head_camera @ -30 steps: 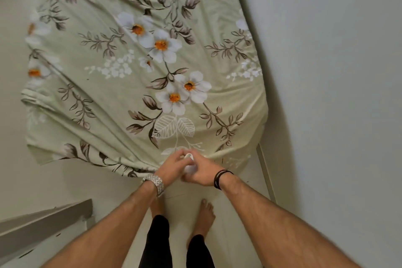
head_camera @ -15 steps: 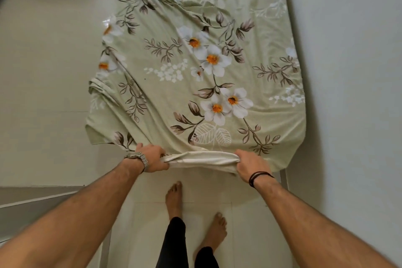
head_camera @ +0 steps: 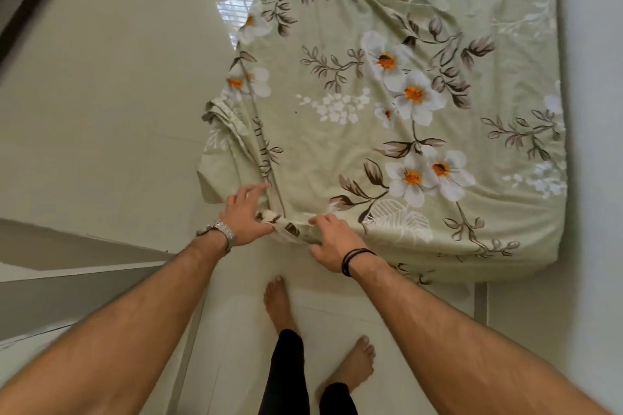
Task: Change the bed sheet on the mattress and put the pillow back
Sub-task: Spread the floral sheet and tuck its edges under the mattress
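Observation:
A pale green bed sheet [head_camera: 354, 131] with white and orange flowers lies over the mattress [head_camera: 526, 266], which sits low on the floor against the right wall. At the mattress's near left corner the sheet's loose hem is bunched up. My left hand [head_camera: 244, 216], wearing a metal watch, holds that bunch between thumb and fingers, the fingers reaching out over a hanging fold. My right hand [head_camera: 332, 241], with a black wristband, grips the same hem just to the right. The near right corner of the sheet is pulled smooth over the mattress. No pillow is in view.
Pale tiled floor [head_camera: 118, 111] spreads to the left of the mattress. A grey ledge or step [head_camera: 67, 266] runs at the lower left. The plain wall [head_camera: 593, 111] borders the mattress on the right. My bare feet [head_camera: 279, 303] stand just before the mattress's near edge.
Both hands have moved left along the near hem, from the middle of the edge to the near left corner, and come closer together. My view has swung left too.

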`<state>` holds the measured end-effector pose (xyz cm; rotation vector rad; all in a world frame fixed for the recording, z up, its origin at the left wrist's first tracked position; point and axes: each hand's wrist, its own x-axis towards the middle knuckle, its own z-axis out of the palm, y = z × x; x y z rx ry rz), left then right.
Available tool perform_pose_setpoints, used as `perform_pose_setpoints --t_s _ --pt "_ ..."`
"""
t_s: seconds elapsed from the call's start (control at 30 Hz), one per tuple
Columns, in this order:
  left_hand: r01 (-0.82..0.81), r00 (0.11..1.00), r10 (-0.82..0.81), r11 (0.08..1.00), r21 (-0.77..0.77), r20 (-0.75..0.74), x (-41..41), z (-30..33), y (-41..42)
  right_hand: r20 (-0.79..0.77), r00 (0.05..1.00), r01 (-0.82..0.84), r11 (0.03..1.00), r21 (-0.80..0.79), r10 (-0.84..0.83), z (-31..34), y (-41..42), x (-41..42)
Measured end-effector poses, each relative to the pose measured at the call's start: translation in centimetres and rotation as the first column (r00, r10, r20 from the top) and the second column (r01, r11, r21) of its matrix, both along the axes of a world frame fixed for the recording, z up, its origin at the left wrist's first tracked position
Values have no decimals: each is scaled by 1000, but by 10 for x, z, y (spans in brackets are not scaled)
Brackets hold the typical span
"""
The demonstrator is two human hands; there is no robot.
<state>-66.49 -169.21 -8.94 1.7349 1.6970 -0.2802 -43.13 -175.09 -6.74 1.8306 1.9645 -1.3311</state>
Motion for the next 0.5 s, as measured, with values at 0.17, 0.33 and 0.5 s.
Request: perform_pose_setpoints --t_s 0.17,0.33,0.5 --pt "-716 650 731 681 -153 208 -77 -30 42 -78 997 20 999 25 -18 -7 60 -63" --pt "-856 299 938 344 -386 173 -114 -70 88 -79 996 43 998 43 -40 -23 116 -104" --pt "-761 531 813 581 -290 236 -132 -71 104 -108 988 105 994 -13 -106 -27 159 -128"
